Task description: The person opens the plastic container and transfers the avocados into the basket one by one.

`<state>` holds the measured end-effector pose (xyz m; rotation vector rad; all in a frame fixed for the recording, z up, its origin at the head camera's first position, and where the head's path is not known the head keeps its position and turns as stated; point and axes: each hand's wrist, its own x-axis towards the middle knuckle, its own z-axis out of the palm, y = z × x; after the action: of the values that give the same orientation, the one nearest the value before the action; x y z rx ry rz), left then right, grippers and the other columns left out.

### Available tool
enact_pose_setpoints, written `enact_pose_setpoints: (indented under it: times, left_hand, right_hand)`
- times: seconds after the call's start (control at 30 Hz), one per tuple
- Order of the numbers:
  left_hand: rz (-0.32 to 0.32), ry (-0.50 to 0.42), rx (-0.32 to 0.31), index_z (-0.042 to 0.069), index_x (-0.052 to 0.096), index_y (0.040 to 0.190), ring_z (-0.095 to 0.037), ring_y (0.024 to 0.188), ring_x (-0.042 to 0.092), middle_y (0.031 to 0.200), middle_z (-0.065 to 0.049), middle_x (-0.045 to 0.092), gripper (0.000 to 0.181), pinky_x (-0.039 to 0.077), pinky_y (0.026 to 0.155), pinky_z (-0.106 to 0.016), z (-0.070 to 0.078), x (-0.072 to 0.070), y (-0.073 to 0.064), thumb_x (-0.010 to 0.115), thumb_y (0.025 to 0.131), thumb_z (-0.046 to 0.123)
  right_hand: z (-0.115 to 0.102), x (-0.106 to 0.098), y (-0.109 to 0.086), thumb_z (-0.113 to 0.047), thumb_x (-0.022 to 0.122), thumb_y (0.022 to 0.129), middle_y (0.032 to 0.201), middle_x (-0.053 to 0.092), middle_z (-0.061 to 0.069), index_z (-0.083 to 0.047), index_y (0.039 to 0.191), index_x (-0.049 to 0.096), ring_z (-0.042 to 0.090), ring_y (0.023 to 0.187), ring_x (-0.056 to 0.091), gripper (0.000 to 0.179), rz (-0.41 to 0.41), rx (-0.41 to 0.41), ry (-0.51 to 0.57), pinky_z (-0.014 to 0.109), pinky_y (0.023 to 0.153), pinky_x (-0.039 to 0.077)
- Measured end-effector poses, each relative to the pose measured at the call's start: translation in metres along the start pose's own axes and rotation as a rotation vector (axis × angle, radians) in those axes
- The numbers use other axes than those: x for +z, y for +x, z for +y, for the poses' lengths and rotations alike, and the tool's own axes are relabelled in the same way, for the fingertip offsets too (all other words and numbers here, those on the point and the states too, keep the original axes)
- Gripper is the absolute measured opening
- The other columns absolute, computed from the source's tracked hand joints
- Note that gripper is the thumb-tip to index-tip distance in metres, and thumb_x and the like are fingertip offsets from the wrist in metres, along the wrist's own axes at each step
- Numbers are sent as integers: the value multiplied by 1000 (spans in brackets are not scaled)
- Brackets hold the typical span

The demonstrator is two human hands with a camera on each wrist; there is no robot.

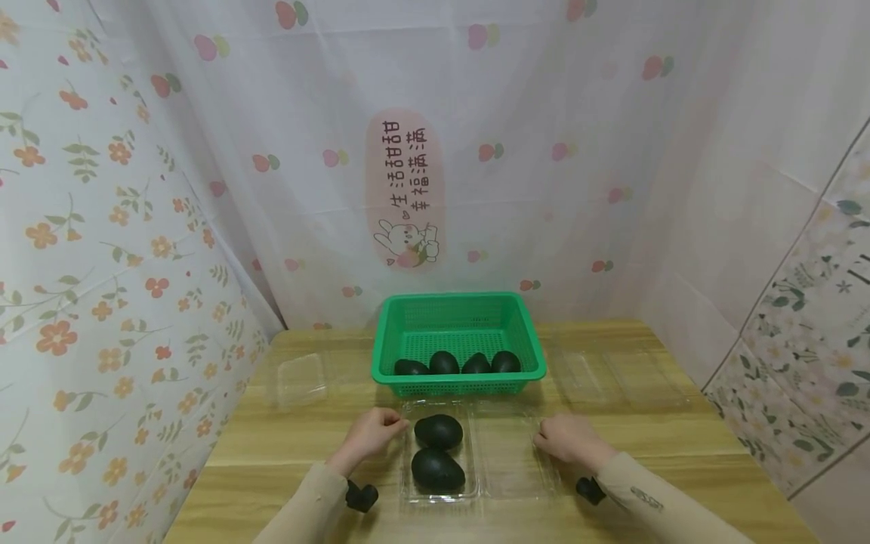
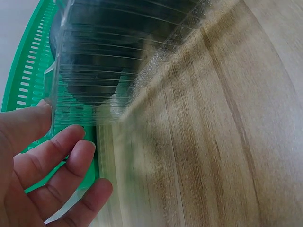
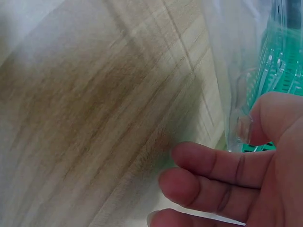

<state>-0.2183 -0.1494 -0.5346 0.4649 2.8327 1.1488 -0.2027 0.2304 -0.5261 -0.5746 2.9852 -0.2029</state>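
Observation:
A clear plastic clamshell box lies spread out on the table, its base (image 1: 440, 499) at left and its lid (image 1: 515, 461) at right. Two dark avocados, one far (image 1: 438, 432) and one near (image 1: 438, 471), lie in the base. My left hand (image 1: 372, 436) pinches the base's left edge; in the left wrist view the thumb (image 2: 28, 122) is on the rim, other fingers loosely bent below. My right hand (image 1: 574, 440) pinches the lid's right edge, the thumb (image 3: 270, 116) against a small tab in the right wrist view. Part of each grip is hidden.
Behind the box stands a green perforated basket (image 1: 458, 385) with several avocados (image 1: 445, 364) along its near side. Other clear plastic boxes lie at the left (image 1: 302, 378) and right (image 1: 646, 378) of the wooden table (image 1: 272, 461). Patterned curtains (image 1: 544, 227) close off the back and sides.

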Motion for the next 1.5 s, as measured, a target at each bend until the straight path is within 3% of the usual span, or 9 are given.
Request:
enact_pose_setpoints:
  times: [0.4,0.6,1.0,1.33,1.5]
  left_hand:
    - [-4,-17,7,10,75,88,-11,66,49,80,4,67,19,44,59,-29,-1,0,0,66,92,26]
    - [1,-29,0,9,75,87,-11,64,47,76,4,63,20,41,57,-29,-1,1,1,67,92,26]
    - [-3,-47,13,9,74,86,-11,64,48,75,4,63,18,42,56,-29,1,0,-1,66,92,23]
    - [5,-40,7,9,74,88,-10,69,51,82,3,67,22,46,62,-30,-1,1,-2,64,94,28]
    - [9,-46,-16,7,73,86,-12,66,49,76,2,64,27,45,60,-30,-1,0,-3,60,96,29]
  right_hand:
    - [-1,3,4,-21,59,89,51,33,-7,-19,52,40,12,49,31,42,-1,-23,-23,32,46,34]
    - [-1,0,4,-19,61,88,53,38,-4,-16,55,45,14,51,36,37,13,-35,-25,37,46,38]
    - [3,4,4,-17,62,87,54,37,-5,-16,55,46,12,51,35,35,7,-26,19,31,47,30]
    - [4,4,2,-18,61,87,53,39,-6,-17,55,46,11,50,36,36,0,-26,50,30,47,31]
    - [4,2,0,-19,62,90,54,40,-5,-16,57,47,11,51,36,36,-9,-16,89,30,49,32]
